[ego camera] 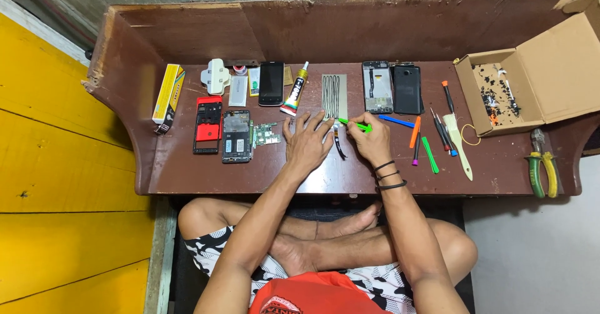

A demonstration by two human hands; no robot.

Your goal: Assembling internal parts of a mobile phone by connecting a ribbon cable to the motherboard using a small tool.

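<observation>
Left hand (308,144): open, fingers spread, palm pressed flat on the brown workbench (437,176), just at 9 o'clock of the small dark strip.
Right hand (372,140): closed in a pen-style grip on a green pry tool (354,124), tip pointing toward 9 o'clock.
Work piece: thin dark flex strip (338,144) lies on the bench between the two hands, at 6 o'clock from the grey sheet of black strips (333,95).
Glue tube (295,89): at 11 o'clock from the left hand, capped, lying apart.
Opened phones: red frame (208,125) and bare circuit board (265,134) at 9 o'clock; two dark phone bodies (394,87) at 12 o'clock from the right hand.
Spare tools: orange, blue and green picks and screwdrivers (431,139) at 3 o'clock; pliers (542,169) further out.
Cardboard box (500,98): small dark parts inside, at 2 o'clock.
Technique note: judged best to keep the flat hand steadying near the strip, hold the tool low and shallow, and lift gently so the strip does not crease.
</observation>
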